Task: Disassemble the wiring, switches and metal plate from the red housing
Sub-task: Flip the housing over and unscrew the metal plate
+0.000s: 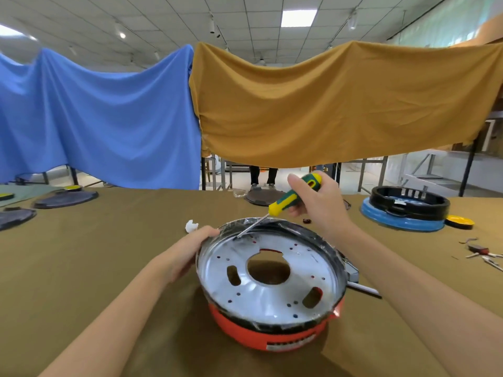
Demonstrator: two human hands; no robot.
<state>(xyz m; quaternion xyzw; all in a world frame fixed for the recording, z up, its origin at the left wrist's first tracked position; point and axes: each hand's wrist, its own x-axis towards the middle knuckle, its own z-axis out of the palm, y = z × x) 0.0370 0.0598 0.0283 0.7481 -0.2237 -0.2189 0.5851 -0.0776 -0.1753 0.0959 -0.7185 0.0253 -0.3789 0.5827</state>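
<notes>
**Screwdriver at the far rim of the plate**

Olive-brown cloth (95, 268) covers the table; behind it hang a blue drape (95, 112) and a mustard drape (340, 104) under a tiled ceiling with strip lights.

Red housing (272, 336) sits near the table's front edge, centre frame, open side up. Metal plate (272, 268) is seated inside it: shiny, round, with a large central hole, two oblong slots and scattered small holes. Black lining shows around the rim.

Left hand (185, 248) grips the housing's left rim, fingers curled over the edge near the top.

Right hand (318, 202) is wrapped round the green-and-yellow handle of a screwdriver (291, 200), index finger raised along the handle top. Shaft slants down and left; its tip meets the plate near the far rim. Whether it sits in a screw cannot be told.

Elsewhere: a white crumpled scrap (192, 225) just beyond the left hand; a blue-and-black ring housing (405, 210) at right with a yellow disc (460, 221) beside it; loose small parts with wires (481, 254) at the right edge; dark round lids (65, 198) at left. A person's legs (262, 175) show below the mustard drape.
</notes>
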